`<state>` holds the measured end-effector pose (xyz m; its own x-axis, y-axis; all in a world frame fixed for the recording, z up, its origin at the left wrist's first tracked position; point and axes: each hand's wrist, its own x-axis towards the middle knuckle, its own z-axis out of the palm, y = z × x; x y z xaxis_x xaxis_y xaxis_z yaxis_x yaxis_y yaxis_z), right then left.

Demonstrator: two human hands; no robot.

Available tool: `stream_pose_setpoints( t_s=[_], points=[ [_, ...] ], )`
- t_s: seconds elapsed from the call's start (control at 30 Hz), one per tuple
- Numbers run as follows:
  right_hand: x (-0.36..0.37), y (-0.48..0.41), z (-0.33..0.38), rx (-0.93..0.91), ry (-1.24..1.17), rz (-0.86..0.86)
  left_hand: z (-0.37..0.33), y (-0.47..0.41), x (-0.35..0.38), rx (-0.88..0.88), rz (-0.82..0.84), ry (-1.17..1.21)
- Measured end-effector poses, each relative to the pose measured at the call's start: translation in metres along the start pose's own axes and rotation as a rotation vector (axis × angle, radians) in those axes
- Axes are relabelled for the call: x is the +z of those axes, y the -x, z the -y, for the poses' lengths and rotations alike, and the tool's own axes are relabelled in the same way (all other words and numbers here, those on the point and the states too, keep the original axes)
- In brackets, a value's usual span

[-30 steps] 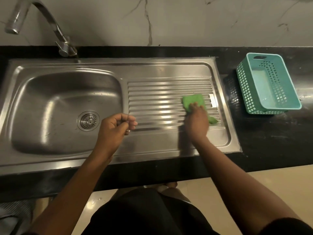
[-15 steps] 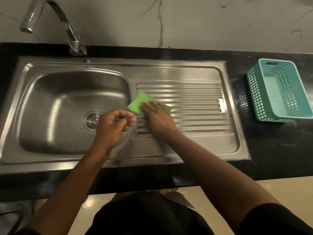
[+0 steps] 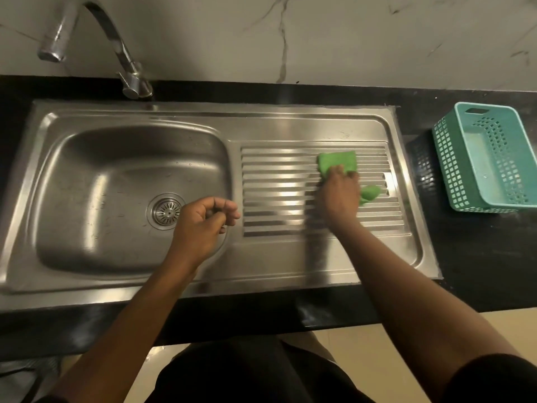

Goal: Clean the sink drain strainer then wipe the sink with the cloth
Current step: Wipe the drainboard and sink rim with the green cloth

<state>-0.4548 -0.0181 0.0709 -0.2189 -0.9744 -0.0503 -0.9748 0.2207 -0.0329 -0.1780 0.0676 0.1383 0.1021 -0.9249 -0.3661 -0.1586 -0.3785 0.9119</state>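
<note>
The long shiny steel sink (image 3: 145, 257) sits in the black stone surface (image 3: 479, 257), with its deep bowl under your left hand and its ribbed draining board under your right. Your right hand (image 3: 340, 196) presses the small green cloth (image 3: 338, 160) flat on the ribs, so it can rub the metal. The fingers (image 3: 337, 173) are closed down on the cloth; one end pokes out ahead of them and a bit sticks out to their right. The cloth looks soft and crumpled. Your left hand (image 3: 203, 222) hangs over the bowl's right edge, out of the way. Its fingers (image 3: 223, 206) are curled in loosely, and I cannot tell if they hold anything. The round metal drain strainer (image 3: 167, 211) sits in the bowl's floor, just to the left of those fingers. It looks shiny and seated in its hole, so I think you are now on the wiping part.
</note>
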Motion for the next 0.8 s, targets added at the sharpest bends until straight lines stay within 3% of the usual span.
stream_pose_setpoints(
  t_s=[0.23,0.43,0.6,0.7,0.8],
  points=[
    [-0.004,0.040,0.136,-0.419,-0.002,0.133,-0.007,-0.010,-0.006,0.012,-0.023,-0.025],
    [0.009,0.027,0.097,-0.673,-0.117,0.128,-0.005,-0.015,-0.014,0.020,-0.035,-0.038],
    [0.022,0.002,-0.013,-0.406,-0.149,-0.021,-0.006,-0.016,-0.013,-0.001,-0.021,-0.035],
    [0.011,-0.011,-0.081,-0.129,-0.093,-0.007,-0.007,-0.016,-0.014,-0.003,-0.015,-0.039],
    [0.015,-0.021,-0.100,0.049,-0.113,0.018,-0.006,-0.017,-0.017,-0.003,-0.012,-0.044]
  ],
)
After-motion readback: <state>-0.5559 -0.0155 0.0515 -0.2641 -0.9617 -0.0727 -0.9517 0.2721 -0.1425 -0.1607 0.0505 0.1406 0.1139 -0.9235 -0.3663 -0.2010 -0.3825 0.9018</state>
